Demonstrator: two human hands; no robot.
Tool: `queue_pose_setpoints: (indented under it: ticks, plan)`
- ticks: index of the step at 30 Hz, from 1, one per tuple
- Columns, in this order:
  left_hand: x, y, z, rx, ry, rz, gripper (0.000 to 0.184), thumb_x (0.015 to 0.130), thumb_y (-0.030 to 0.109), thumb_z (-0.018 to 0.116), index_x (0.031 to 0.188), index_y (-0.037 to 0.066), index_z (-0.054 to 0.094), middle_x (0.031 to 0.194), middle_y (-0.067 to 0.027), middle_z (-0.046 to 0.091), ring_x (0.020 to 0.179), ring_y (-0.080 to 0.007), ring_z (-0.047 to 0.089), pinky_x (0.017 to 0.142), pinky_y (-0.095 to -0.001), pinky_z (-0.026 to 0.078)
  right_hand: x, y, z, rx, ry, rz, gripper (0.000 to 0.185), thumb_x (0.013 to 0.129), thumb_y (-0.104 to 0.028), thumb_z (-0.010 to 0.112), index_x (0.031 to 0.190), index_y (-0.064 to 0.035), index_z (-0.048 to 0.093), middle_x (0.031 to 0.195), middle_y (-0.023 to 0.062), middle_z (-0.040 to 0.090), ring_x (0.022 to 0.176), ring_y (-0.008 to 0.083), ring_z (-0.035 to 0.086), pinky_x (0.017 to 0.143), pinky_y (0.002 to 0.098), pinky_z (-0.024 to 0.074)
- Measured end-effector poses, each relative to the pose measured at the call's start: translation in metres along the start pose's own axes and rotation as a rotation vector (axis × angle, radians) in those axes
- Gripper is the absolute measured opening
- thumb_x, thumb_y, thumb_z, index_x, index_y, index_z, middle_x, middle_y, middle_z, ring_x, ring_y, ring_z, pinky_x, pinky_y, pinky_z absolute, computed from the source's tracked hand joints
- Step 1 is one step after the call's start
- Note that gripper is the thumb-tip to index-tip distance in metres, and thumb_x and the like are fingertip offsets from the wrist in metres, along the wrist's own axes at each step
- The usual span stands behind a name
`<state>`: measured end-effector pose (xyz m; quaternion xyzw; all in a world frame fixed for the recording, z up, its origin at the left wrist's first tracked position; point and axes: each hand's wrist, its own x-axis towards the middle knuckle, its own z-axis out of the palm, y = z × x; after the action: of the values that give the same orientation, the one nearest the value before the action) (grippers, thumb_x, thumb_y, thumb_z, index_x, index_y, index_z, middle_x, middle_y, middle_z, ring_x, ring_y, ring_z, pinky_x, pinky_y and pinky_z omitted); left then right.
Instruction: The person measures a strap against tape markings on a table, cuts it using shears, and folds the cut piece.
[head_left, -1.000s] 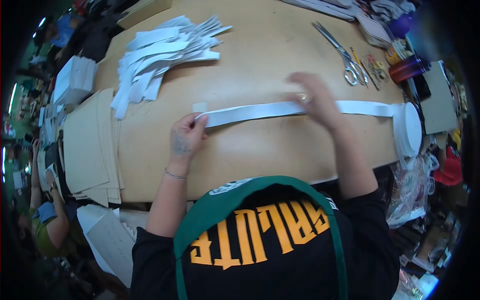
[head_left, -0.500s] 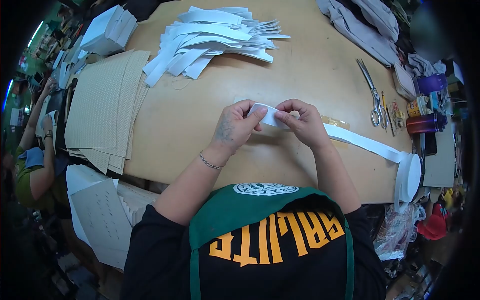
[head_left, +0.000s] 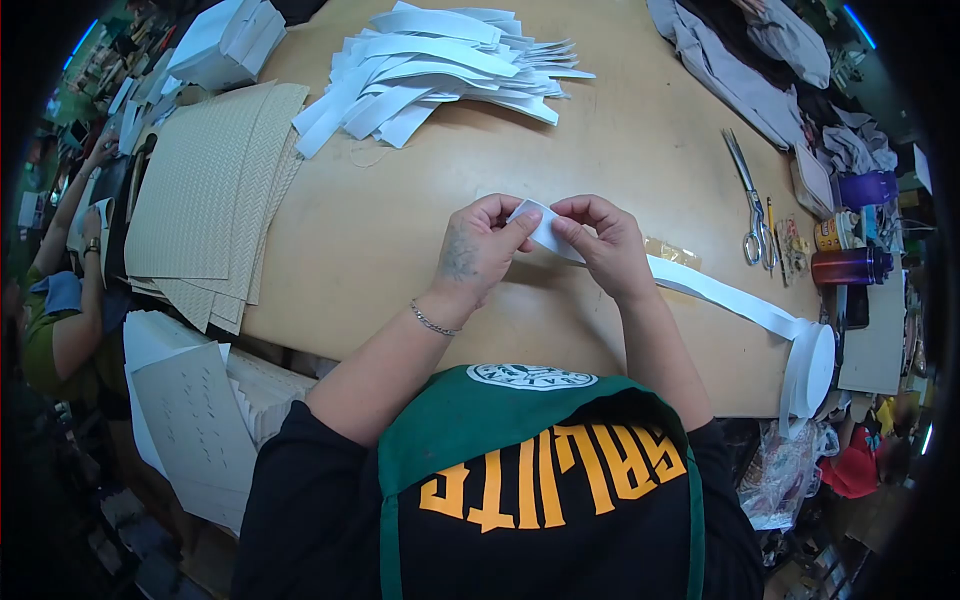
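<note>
Both my hands pinch a white strip (head_left: 546, 232) above the middle of the table. My left hand (head_left: 480, 245) grips the strip's end between thumb and fingers. Close beside it, my right hand (head_left: 607, 245) pinches the strip a little further along. From under my right hand a white band (head_left: 715, 288) runs right to a white roll (head_left: 812, 360) at the table's edge; the join between band and strip is hidden by the hand. Past my right hand lies a flat piece of brownish tape (head_left: 672, 252).
A heap of white strips (head_left: 440, 70) lies at the back. Textured beige sheets (head_left: 200, 190) are stacked left, near a white box (head_left: 228, 45). Scissors (head_left: 745, 200) and a purple-orange tumbler (head_left: 850, 266) are right. A co-worker's arm (head_left: 85, 290) shows far left.
The view has shifted slightly. The held end of the strip is tilted more steeply between my fingers; both hands keep their pinch.
</note>
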<state>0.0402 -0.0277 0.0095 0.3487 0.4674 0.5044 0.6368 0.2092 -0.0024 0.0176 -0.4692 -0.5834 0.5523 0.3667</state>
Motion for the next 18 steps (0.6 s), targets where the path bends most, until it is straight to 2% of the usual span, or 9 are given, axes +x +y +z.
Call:
queue_pose_setpoints:
  ticks: [7, 10, 13, 18]
  plan:
    - [-0.003, 0.001, 0.001, 0.066, 0.016, 0.034, 0.014, 0.086, 0.015, 0.064, 0.092, 0.002, 0.064, 0.080, -0.0017, 0.063, 0.066, -0.0047, 0.055, 0.063, -0.0178, 0.046, -0.001, -0.001, 0.001, -0.005, -0.014, 0.056, 0.018, 0.085, -0.013, 0.065, 0.099, -0.0006, 0.062, 0.084, 0.0040, 0.064, 0.079, 0.0097, 0.057, 0.071, 0.0247, 0.0471]
    - [-0.003, 0.001, 0.002, 0.003, 0.040, 0.009, 0.014, 0.086, 0.015, 0.064, 0.091, 0.002, 0.064, 0.078, -0.0005, 0.062, 0.064, -0.0043, 0.053, 0.063, -0.0180, 0.046, -0.005, 0.004, 0.005, -0.181, 0.067, -0.182, 0.025, 0.082, -0.013, 0.068, 0.101, -0.0016, 0.059, 0.088, 0.0060, 0.062, 0.084, 0.0121, 0.057, 0.072, 0.0263, 0.0474]
    - [-0.003, -0.002, 0.001, -0.120, 0.041, -0.011, 0.012, 0.086, 0.015, 0.064, 0.090, 0.004, 0.064, 0.075, 0.0016, 0.060, 0.061, -0.0033, 0.051, 0.061, -0.0180, 0.045, -0.008, 0.008, 0.010, -0.260, 0.068, -0.394, 0.033, 0.075, -0.010, 0.073, 0.102, -0.0030, 0.057, 0.094, 0.0087, 0.060, 0.088, 0.0182, 0.058, 0.074, 0.0290, 0.0481]
    - [-0.005, 0.001, 0.001, -0.203, 0.107, -0.089, 0.009, 0.085, 0.014, 0.065, 0.088, 0.006, 0.063, 0.073, 0.0037, 0.058, 0.057, -0.0011, 0.047, 0.053, -0.0156, 0.039, -0.006, 0.012, 0.009, -0.432, 0.039, -0.559, 0.034, 0.068, -0.006, 0.075, 0.098, -0.0051, 0.059, 0.099, 0.0103, 0.058, 0.089, 0.0263, 0.057, 0.075, 0.0315, 0.0487]
